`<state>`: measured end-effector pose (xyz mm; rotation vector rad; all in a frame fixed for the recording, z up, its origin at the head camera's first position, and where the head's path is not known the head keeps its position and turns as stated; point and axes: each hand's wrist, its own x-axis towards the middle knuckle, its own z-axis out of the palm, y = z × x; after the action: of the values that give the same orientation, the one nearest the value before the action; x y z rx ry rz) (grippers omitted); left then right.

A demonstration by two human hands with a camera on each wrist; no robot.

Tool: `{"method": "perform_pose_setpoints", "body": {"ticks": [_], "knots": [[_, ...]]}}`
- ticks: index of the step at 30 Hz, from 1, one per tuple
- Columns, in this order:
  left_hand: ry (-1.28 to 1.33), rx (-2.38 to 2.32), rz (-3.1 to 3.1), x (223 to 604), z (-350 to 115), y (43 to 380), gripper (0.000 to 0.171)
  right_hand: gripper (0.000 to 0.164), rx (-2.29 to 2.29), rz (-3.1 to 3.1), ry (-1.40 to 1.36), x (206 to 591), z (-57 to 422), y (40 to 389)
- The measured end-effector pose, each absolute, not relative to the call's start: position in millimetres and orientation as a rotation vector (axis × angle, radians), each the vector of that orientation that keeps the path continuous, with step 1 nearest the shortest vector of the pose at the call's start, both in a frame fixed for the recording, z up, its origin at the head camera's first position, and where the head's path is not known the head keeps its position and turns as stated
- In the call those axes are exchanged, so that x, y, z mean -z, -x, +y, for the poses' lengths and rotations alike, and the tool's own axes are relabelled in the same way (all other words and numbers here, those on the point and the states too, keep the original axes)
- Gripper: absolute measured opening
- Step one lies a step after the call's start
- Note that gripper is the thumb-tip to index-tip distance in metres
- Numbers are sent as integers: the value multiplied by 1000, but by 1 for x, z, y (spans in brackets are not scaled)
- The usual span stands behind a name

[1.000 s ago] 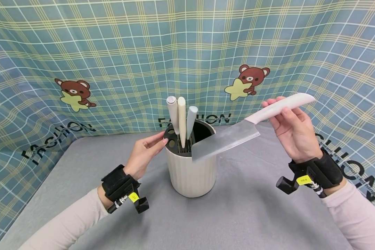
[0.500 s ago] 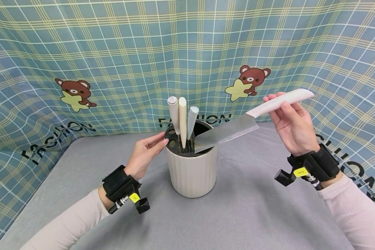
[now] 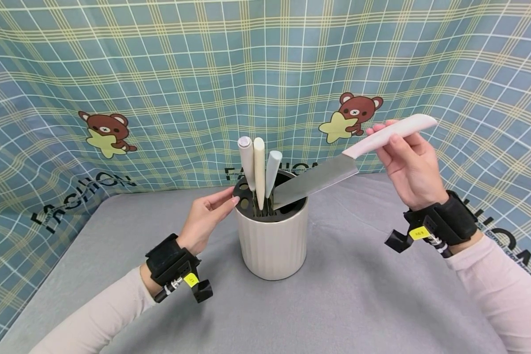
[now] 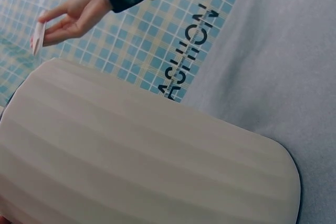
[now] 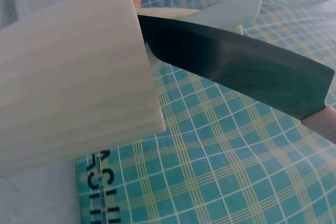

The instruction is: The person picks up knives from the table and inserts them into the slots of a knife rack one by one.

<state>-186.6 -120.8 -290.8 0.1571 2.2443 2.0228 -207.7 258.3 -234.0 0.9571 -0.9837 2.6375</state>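
In the head view a white ribbed knife holder [image 3: 272, 250] with a black slotted top stands upright on the table. My left hand [image 3: 205, 219] holds its left rim, thumb at the top edge. My right hand [image 3: 410, 169] grips the pale pink handle of a cleaver [image 3: 316, 182] between thumb and fingers. The cleaver slants down leftward, its square end inside the holder's open right side. From the right wrist, the cleaver's dark blade [image 5: 236, 66] passes behind the holder's rim, which hides its tip. The holder's wall [image 4: 142, 145] fills much of the left wrist view.
Three pale handles stick up from the holder's slots: a pinkish one [image 3: 246, 164], a cream one [image 3: 259, 169] and a light blue one [image 3: 271, 172]. Grey cloth [image 3: 336, 305] covers the table. A checked curtain [image 3: 194, 98] hangs behind and at both sides.
My right hand has risen slightly and moved left, tilting the cleaver more steeply. Its end has gone from in front of the holder's rim to inside the opening. My left hand stays at the rim.
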Motion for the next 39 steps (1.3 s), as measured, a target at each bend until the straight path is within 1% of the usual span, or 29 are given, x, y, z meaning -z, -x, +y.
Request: {"method": "perform_pose_setpoints", "body": {"ticks": [7,14,22,33,39], "knots": [[-170,-2027,2237,292,-121,186,49,28,-2622,-1028,-1026,219,250,210],[-175,-2026,2243,291,-121,186,49,30,-2387,-1230,-1001,203,239,209],[-169,-2053,2225,292,-122,186,49,30,-2186,-1360,-1065,184,222,202],[-182,-2063,2205,293,-122,187,50,29,-2112,-1370,-1116,177,214,198],[-178,-2050,2213,292,-123,188,50,28,-1956,-1461,-1120,169,206,192]]}}
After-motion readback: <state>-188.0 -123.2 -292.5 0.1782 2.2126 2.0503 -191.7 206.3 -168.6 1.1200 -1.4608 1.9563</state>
